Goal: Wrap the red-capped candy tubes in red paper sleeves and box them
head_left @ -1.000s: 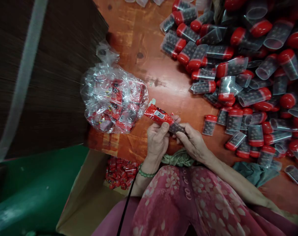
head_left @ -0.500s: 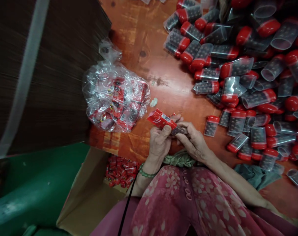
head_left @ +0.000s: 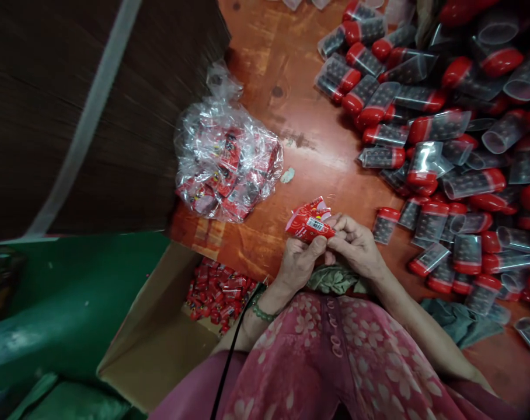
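A red printed wrapper with a white barcode is between my two hands, its far edge flaring up and folded. My left hand is closed on the wrapper's near side, thumb on top. At its right end my right hand pinches the same wrapper with thumb and fingers. Whether anything is inside the wrapper is hidden. Just below the hands lies a crumpled green cloth. A clear tube with a red end and dark dots stands apart, just right of my right hand.
A heap of similar red-ended tubes covers the table's right side. Left on the wooden table sits a clear plastic bag of red packets. Below the edge, an open cardboard box holds many red wrapped pieces. A dark cloth lies at right.
The wrapper has turned and opened out at its far edge, showing its barcode more squarely. The dark dotted piece seen between my hands is out of sight now. The view has shifted left.
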A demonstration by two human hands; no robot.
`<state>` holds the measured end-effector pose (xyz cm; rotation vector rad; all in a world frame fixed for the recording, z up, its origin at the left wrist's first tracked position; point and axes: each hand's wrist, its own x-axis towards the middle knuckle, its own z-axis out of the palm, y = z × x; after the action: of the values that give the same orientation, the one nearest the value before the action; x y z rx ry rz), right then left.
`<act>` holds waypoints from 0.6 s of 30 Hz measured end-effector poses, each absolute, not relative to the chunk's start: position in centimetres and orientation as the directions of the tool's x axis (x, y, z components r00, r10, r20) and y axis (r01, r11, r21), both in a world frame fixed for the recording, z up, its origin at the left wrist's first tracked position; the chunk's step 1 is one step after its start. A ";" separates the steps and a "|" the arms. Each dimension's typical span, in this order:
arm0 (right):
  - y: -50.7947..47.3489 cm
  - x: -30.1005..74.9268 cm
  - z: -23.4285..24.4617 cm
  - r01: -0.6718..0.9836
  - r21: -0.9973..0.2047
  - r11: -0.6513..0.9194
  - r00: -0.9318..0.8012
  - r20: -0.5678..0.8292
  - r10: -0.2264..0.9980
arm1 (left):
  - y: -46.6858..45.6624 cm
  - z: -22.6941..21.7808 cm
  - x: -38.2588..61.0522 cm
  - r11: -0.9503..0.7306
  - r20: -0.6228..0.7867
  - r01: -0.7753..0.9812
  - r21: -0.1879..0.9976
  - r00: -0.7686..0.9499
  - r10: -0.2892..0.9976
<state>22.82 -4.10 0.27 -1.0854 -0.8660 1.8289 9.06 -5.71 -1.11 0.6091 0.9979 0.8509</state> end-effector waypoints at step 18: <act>-3.9 19.7 0.1 -0.194 -0.717 -0.670 -0.597 -0.455 0.660 | -8.5 0.0 6.2 0.464 -0.425 -0.400 0.791 0.185 0.886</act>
<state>19.71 -3.93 0.11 -1.0015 -0.8578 2.2698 6.22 -8.50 -0.02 0.5861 1.0107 0.9820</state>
